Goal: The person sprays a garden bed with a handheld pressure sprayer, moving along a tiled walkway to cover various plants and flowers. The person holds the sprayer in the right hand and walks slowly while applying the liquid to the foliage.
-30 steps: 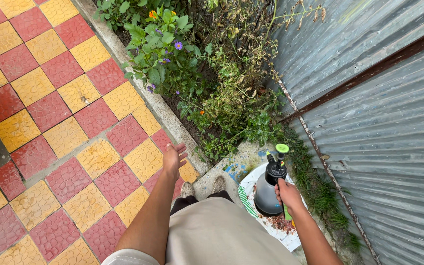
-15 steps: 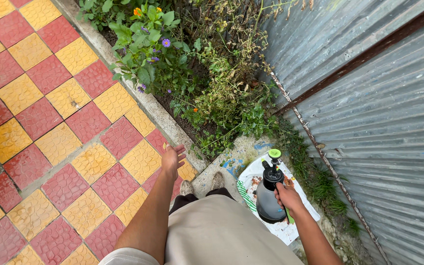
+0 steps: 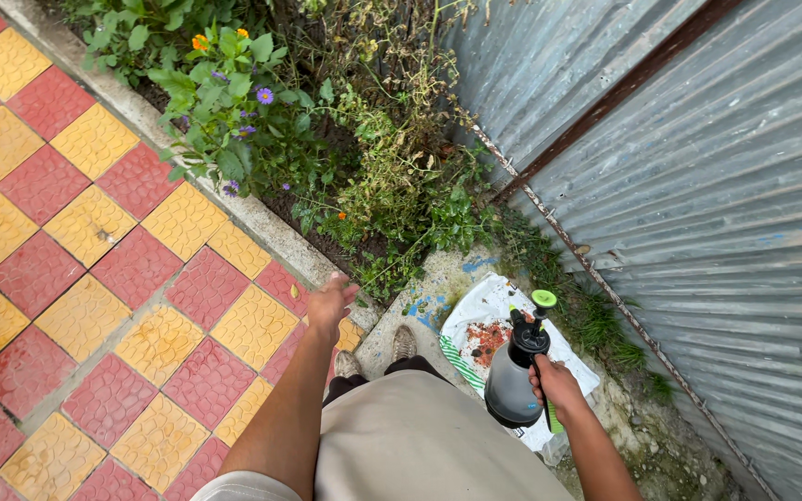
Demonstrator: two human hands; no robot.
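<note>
Sprayer (image 3: 514, 378) hangs at five o'clock, our right hand (image 3: 554, 380) fingers clamped on its handle; our left hand (image 3: 330, 303), fingers apart, hovers over the tiles (image 3: 122, 278).

Grey sprayer (image 3: 510, 382) – red-yellow chequered paving (image 3: 95, 250)

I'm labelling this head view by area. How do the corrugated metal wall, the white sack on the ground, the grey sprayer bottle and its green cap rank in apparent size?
1. Corrugated metal wall, by far the largest.
2. White sack, partly hidden by the bottle.
3. Grey sprayer bottle, held in the right hand; nearer the camera, so its rank against the sack is unsure.
4. Green cap, smallest.
</note>
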